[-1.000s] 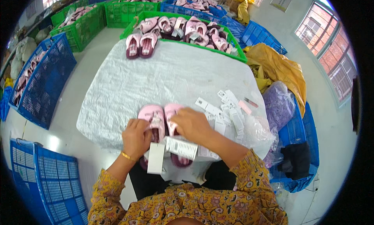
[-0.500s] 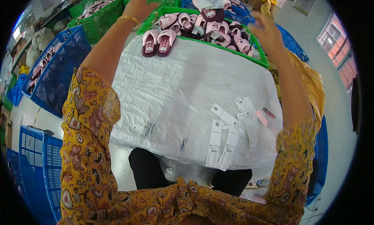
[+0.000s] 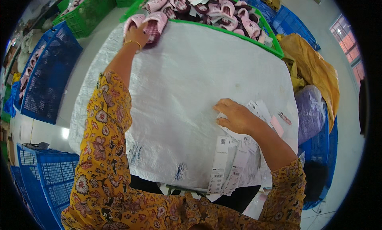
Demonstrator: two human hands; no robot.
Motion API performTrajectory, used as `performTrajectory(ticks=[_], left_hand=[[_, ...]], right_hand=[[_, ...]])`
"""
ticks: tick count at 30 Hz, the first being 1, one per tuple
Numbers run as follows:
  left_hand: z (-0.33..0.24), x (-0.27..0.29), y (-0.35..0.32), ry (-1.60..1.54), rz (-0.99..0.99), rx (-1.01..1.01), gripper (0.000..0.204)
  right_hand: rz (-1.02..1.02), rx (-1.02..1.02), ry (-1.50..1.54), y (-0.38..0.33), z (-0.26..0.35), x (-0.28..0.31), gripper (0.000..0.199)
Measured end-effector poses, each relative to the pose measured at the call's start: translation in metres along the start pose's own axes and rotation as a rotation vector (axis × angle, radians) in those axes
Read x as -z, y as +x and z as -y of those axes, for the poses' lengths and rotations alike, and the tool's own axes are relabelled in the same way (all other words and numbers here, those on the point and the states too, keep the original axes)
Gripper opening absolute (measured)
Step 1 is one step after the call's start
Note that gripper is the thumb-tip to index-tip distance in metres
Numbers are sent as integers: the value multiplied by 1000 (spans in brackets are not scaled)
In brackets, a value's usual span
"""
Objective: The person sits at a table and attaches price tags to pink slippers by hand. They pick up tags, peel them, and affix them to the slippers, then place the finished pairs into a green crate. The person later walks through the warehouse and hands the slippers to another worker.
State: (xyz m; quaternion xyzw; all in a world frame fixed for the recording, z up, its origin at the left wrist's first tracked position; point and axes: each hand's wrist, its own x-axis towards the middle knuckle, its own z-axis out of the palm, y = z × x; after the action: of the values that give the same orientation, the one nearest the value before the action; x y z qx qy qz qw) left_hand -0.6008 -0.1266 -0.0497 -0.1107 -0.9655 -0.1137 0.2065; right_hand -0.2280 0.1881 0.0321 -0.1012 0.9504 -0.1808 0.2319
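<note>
A pair of pink slippers (image 3: 155,24) with dark soles and checked insoles rests at the far left of the table, beside the green crate. My left hand (image 3: 137,36) reaches out to the pair, its fingers closed around the near part of the slippers; some fingertips are hidden. Over the loose white paper tags (image 3: 220,160) on the right side, my right hand (image 3: 235,115) hovers or lies with fingers loosely bent and thumb apart. Nothing shows in it. Whether it touches the tags beneath, I cannot tell.
A green crate (image 3: 223,28) full of pink slippers stands along the table's far edge. Small thread snips (image 3: 285,117) and a pink card (image 3: 277,126) lie right of the tags. Blue crates (image 3: 51,73) flank the table, covered in silvery sheeting (image 3: 175,86).
Both hands have come down from over the far crate: the left onto the slipper pair, the right back to the tags. The slipper over the crate is no longer held up. The view has shifted.
</note>
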Motion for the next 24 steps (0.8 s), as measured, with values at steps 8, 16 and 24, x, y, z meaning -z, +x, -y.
performTrajectory(ticks=[8,16,24], left_hand=[[1,-25,37,252,176,-110,40],[-1,71,-104,289,-77,-687,29],[-98,200,-343,-67,82,-418,39]], right_hand=[[-95,18,-31,-5,-7,-11,44],[-180,59,-45,-1,-18,-27,43],[-347,63,62,-7,-30,-37,40]])
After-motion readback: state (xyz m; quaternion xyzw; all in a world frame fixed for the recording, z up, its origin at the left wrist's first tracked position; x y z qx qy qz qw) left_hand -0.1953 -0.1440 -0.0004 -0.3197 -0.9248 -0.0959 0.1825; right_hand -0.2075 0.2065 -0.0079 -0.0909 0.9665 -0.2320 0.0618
